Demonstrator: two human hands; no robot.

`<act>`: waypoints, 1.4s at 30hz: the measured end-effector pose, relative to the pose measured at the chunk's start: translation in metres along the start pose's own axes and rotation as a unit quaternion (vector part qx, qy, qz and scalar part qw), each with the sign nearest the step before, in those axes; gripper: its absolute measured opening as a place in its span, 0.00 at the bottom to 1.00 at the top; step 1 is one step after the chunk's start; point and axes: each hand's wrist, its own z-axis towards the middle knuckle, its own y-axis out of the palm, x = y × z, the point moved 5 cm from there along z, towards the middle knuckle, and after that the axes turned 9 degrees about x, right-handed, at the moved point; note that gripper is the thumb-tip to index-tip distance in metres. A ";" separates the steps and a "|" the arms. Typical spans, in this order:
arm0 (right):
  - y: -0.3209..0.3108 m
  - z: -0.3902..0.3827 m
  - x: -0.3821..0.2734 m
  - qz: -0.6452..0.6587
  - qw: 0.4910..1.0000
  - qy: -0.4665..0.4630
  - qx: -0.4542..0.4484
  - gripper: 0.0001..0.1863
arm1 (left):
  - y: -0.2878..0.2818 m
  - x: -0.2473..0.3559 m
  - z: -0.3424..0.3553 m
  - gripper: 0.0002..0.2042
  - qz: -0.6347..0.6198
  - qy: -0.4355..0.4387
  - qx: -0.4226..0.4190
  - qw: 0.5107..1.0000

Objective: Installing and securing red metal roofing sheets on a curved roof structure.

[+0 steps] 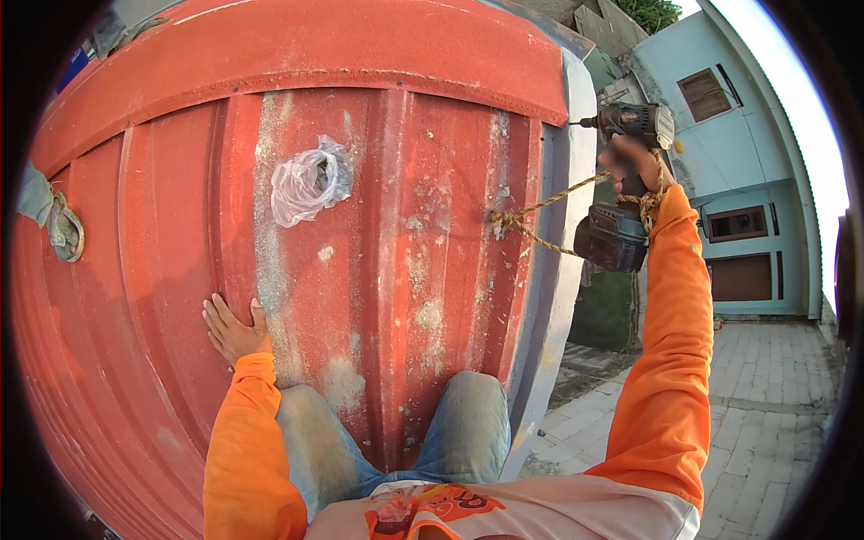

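Observation:
My right hand (635, 167) is wrapped round the grip of a cordless drill (637, 121), held out past the roof's right edge. The drill's bit points left, close to the end of the red ridge flashing (342, 49). A yellowish rope (549, 200) is tied about the drill's handle and trails left to a knot over the roof. My left hand (236, 331) lies flat on the red corrugated metal roof (180, 261), fingers spread, holding nothing. Ahead of it, a clear plastic bag (311, 180) sits open on the sheet; its contents are hard to make out.
A pale grey edge trim (556, 297) borders the roof on the right. Beyond it, far below, is a paved yard (765, 387) beside a light blue building (747, 162). A greyish cloth item (65, 229) lies at the far left. My knees rest on the sheet.

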 end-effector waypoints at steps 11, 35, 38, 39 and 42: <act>-0.021 -0.094 0.096 0.329 0.921 -0.190 -0.087 0.22 | -0.001 0.015 -0.001 0.37 -0.012 -0.012 -0.017 1.000; 0.017 -0.017 0.248 0.645 0.666 -0.215 -0.308 0.42 | -0.069 0.104 0.007 0.29 -0.202 0.048 0.177 0.962; 0.000 -0.021 0.261 0.639 0.682 -0.213 -0.285 0.41 | -0.092 0.318 -0.017 0.17 -0.438 0.297 0.015 0.848; -0.004 -0.021 0.265 0.640 0.686 -0.213 -0.272 0.41 | -0.092 0.382 -0.025 0.15 -0.481 0.392 -0.021 0.784; 0.013 -0.015 0.260 0.659 0.669 -0.210 -0.273 0.40 | -0.075 0.510 -0.031 0.15 -0.470 0.543 -0.004 0.695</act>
